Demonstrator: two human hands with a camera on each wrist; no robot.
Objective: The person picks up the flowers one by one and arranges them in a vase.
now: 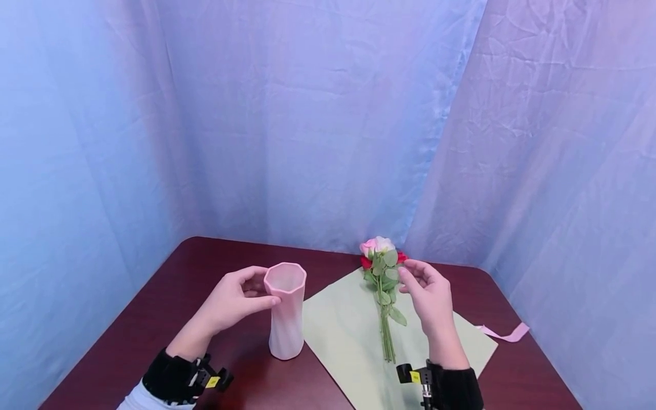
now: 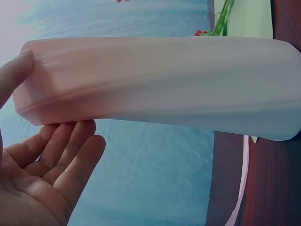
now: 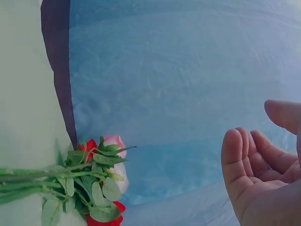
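Observation:
A tall vase, pink at the top and fading to white with twisted facets, stands upright on the table left of the paper. My left hand holds it near the rim, thumb on the near side and fingers on the far side; in the left wrist view the thumb and fingertips touch the pink end of the vase. Beside the flowers, my right hand is raised with loosely bent fingers and nothing in them. The bunch of artificial roses, pink, white and red with green stems, lies on the paper.
A pale green sheet of wrapping paper lies diagonally on the dark red table. Pink ribbon trails out from its right side towards the table edge. Blue-lilac curtains hang behind and at both sides.

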